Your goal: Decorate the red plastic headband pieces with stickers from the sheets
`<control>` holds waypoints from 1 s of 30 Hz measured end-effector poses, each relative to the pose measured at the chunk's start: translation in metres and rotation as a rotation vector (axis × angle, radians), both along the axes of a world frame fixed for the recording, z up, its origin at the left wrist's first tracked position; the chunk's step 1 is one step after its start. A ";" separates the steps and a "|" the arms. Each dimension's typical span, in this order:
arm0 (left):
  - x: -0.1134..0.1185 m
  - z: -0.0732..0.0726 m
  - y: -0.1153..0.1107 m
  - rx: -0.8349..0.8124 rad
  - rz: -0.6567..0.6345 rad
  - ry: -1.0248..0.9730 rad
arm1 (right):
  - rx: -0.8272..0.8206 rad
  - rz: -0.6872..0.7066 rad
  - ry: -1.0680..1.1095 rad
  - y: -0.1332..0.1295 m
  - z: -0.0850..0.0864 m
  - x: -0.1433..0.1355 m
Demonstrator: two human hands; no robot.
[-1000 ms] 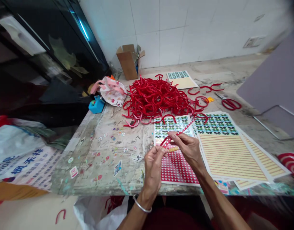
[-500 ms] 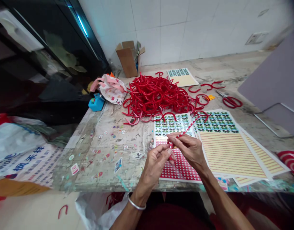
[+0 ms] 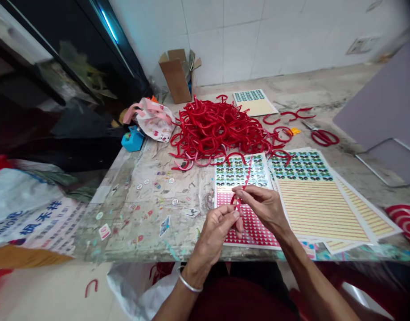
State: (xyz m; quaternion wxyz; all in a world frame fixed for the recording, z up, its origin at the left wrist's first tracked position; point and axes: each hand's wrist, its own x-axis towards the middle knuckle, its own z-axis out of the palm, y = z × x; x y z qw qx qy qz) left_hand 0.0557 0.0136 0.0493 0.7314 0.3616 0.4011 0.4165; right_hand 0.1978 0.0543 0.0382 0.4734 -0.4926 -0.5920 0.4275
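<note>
My left hand [image 3: 218, 227] is closed, thumb against fingers, on a thin red curved piece [image 3: 232, 199], much of it hidden by the fingers. My right hand [image 3: 265, 205] pinches a narrow red-and-white sticker strip [image 3: 248, 171] against that piece, just above the left fingertips. The strip's free end sticks up away from me. Beneath both hands lies a sticker sheet [image 3: 255, 232] with rows of red hearts below and green-and-black shapes above. Beyond the hands is a big tangled pile of red curved pieces [image 3: 218, 129].
More sticker sheets [image 3: 318, 209] overlap on the right, and another sheet [image 3: 256, 107] lies behind the pile. Red-handled scissors [image 3: 325, 137], a cardboard box [image 3: 174, 80], a cloth bag [image 3: 156, 122] and a blue container [image 3: 133, 140] stand about the worn table [image 3: 131, 232].
The strip's free end has swung from leaning right to standing nearly straight away from me. Both hands stay close together over the sheet, and the view has shifted slightly.
</note>
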 end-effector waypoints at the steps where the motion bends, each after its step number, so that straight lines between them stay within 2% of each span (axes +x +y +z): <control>1: 0.000 -0.001 -0.001 -0.007 0.001 -0.004 | -0.018 -0.013 0.005 0.000 0.000 0.000; 8: 0.000 -0.003 -0.005 0.021 -0.002 -0.002 | -0.047 -0.041 0.008 0.001 -0.004 0.002; 20: -0.003 -0.013 -0.011 0.106 0.014 0.008 | -0.239 0.008 0.263 -0.003 -0.005 -0.003; 24: -0.004 -0.015 -0.014 0.157 -0.018 0.043 | -0.307 0.002 0.380 -0.002 -0.008 -0.002; 30: -0.008 -0.017 -0.016 0.189 -0.056 0.053 | -0.297 0.002 0.355 -0.003 -0.006 0.000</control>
